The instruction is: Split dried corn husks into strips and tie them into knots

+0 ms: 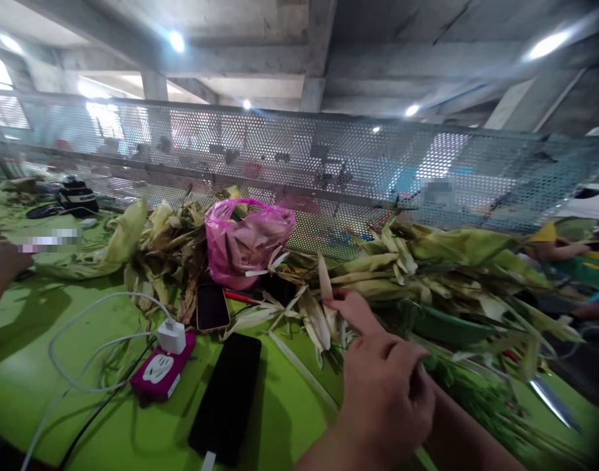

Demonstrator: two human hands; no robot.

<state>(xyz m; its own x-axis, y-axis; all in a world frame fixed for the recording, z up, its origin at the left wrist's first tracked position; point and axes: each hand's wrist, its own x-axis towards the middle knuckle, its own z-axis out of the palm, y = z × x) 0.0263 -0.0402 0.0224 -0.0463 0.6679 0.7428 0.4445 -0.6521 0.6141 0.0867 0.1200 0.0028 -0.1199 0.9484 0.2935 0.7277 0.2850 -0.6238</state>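
Note:
My right hand [357, 312] reaches in from the lower right, its thumb and forefinger pinching a pale strip of dried corn husk [325, 280]. In front of it, my left hand [387, 389] is closed, crossing over the right forearm; whatever its curled fingers hold is hidden. Loose dry husks [313, 322] lie just beyond the fingertips. To the right spreads a large heap of green and yellowed husks [456, 255], partly over a green basin [446, 325]. Left of my hands stands a pink plastic bag [250, 239] with husks in and around it.
A black phone [228, 396] on a cable, a smaller phone [212, 307] and a purple power strip [162, 376] with a white charger [172, 336] lie on the green table [299, 418]. Right: a knife [554, 400], green herbs [456, 392]. Behind: perforated metal screen [279, 157]. Another person's hand [4, 261] is left.

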